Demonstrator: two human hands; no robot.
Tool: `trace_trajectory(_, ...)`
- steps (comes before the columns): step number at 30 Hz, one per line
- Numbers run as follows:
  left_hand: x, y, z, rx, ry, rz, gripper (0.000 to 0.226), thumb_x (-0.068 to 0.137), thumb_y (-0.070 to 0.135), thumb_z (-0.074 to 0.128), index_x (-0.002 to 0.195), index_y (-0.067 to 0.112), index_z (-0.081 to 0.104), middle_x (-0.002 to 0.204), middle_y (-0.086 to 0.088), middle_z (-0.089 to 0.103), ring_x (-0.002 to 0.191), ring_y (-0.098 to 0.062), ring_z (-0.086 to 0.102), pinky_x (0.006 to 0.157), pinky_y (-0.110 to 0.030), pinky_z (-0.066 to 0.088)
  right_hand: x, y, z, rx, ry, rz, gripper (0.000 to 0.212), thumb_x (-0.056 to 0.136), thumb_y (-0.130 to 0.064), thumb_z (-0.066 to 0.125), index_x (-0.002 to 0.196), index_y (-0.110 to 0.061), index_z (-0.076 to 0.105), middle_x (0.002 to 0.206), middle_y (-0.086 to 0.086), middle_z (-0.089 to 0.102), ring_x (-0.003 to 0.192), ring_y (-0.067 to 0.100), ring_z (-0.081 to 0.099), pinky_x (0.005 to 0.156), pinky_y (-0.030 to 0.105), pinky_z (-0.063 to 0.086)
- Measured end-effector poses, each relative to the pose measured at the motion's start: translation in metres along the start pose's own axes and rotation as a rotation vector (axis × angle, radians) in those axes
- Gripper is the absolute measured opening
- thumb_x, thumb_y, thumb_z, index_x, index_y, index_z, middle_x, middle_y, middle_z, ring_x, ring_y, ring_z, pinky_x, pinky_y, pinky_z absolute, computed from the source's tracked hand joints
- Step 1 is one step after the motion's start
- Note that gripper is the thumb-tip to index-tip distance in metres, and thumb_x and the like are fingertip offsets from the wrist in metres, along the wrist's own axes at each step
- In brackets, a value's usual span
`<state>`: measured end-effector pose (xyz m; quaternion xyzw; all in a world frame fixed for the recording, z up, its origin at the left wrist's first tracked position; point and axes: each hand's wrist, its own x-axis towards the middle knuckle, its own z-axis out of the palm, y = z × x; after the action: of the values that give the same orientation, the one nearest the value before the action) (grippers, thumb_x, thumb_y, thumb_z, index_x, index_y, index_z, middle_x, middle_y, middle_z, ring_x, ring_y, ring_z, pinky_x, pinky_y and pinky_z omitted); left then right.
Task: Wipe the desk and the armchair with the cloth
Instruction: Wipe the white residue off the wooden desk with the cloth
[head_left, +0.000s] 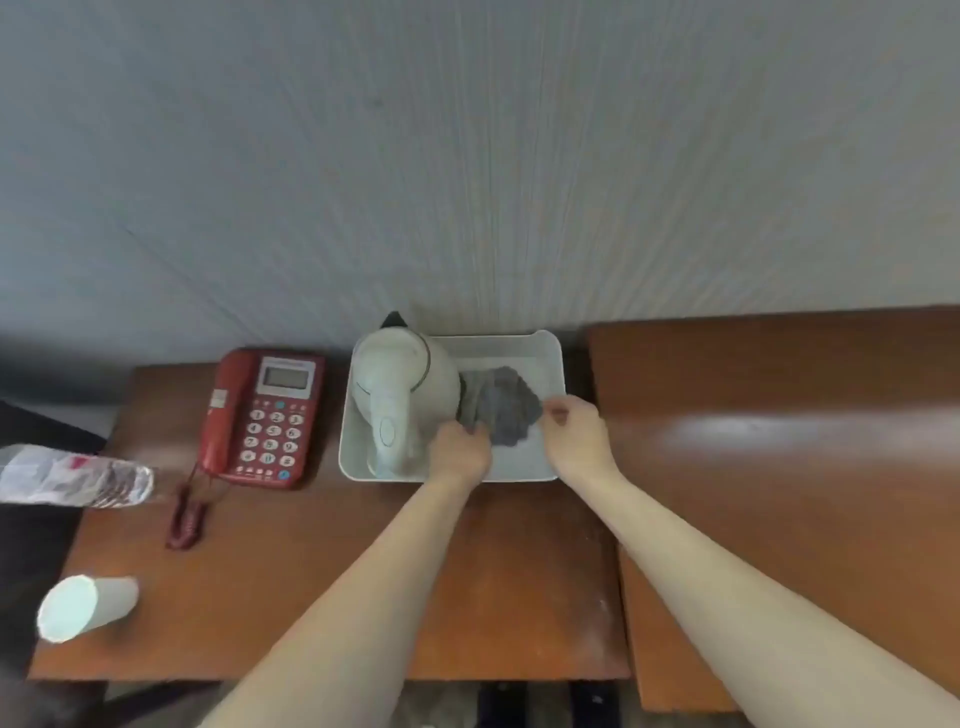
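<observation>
Brown desk (311, 597) below, and both hands are in the white tray (550, 353): left hand (460, 449) and right hand (576, 434) each pinch an edge of the grey cloth (501, 402) between them, kettle (402, 395) just left of the left hand.

Phone (265, 418), kettle (402, 397) — tray (550, 348), cup (85, 607)

Glossy wooden desk (332, 597), seemingly plastic tray (551, 353)

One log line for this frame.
Left hand, right hand: pinching crumpled grey cloth | in white plastic tray | beside white electric kettle
</observation>
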<state>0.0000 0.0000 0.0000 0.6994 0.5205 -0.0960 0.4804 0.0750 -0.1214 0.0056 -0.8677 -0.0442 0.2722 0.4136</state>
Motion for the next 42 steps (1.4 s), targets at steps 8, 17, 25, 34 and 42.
trace_trajectory(8,0.09,-0.044,0.062,-0.613,0.046,-0.185,0.066,0.071,0.041,0.067,0.118,-0.005,0.064,0.113,-0.022,0.072,0.102,-0.037,0.072,0.094,-0.052,0.058,0.061,0.012,0.065,-0.234,-0.011,-0.052,0.031,0.098,-0.01,0.05,0.126,0.0,0.055,0.129,0.02,0.055,0.122,0.036,0.053,0.098,0.039,0.044)
trace_trajectory(17,0.077,-0.021,0.058,-0.641,-0.046,-0.17,0.016,0.077,0.024,0.078,0.075,0.012,0.067,0.067,-0.008,0.064,0.054,-0.019,0.055,0.056,-0.028,0.047,0.076,0.008,0.073,-0.274,0.006,0.159,0.036,0.094,-0.023,0.056,0.123,-0.002,0.063,0.126,0.02,0.067,0.12,0.035,0.062,0.095,0.036,0.05)
trace_trajectory(25,0.021,0.016,-0.006,-0.453,-0.376,0.037,0.008,0.092,0.01,0.07,0.094,0.015,0.064,0.069,-0.002,0.053,0.055,-0.011,0.045,0.06,-0.027,0.046,0.018,-0.013,-0.001,0.019,0.194,0.027,0.017,0.088,-0.034,0.062,0.085,-0.017,0.058,0.095,0.001,0.057,0.084,0.021,0.058,0.072,0.036,0.049)
trace_trajectory(34,-0.08,0.138,0.056,-0.083,-0.537,0.406,0.015,0.096,0.028,0.07,0.092,0.013,0.07,0.057,0.007,0.052,0.052,-0.01,0.043,0.052,-0.026,0.036,-0.054,0.022,-0.166,0.909,0.383,0.161,0.019,0.088,-0.013,0.073,0.104,-0.004,0.067,0.097,0.012,0.077,0.087,0.024,0.076,0.073,0.037,0.059)
trace_trajectory(42,-0.231,0.246,0.155,0.072,-0.725,0.863,0.014,0.098,0.026,0.066,0.092,0.019,0.078,0.076,0.016,0.076,0.063,0.012,0.06,0.056,-0.008,0.045,-0.14,0.075,-0.337,1.365,0.314,0.096,0.044,0.09,-0.01,0.071,0.129,0.006,0.061,0.126,0.028,0.068,0.119,0.044,0.064,0.102,0.055,0.051)
